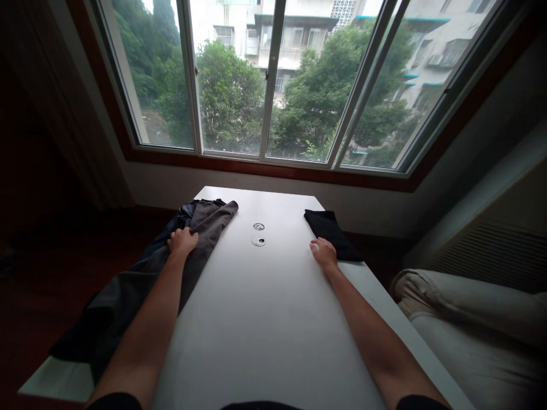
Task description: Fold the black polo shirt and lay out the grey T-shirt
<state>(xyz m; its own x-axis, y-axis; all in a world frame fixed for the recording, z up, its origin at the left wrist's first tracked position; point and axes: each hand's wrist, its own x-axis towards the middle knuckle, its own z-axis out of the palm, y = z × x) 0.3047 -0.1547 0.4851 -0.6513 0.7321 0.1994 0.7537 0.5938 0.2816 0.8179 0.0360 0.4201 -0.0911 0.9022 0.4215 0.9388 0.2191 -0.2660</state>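
Note:
My left hand [183, 241] lies on a dark grey garment [209, 223], its fingers bent into the cloth. The grey garment is part of a loose heap along the table's left side, with a navy glossy piece [186, 215] showing beneath it. A darker part of the heap [111, 307] drapes toward me under my left forearm. On the right side, my right hand [323, 251] is at the near left edge of a flat, folded black cloth [334, 234]. Its fingers are loosely bent and apart, with nothing visible in them.
The white table [265, 319] stretches away from me toward a window [265, 156]. Two round cable-hole fittings [258, 241] sit in its top between my hands. A pale cushioned seat [474, 319] stands at the right, and a curtain [72, 125] hangs at the left.

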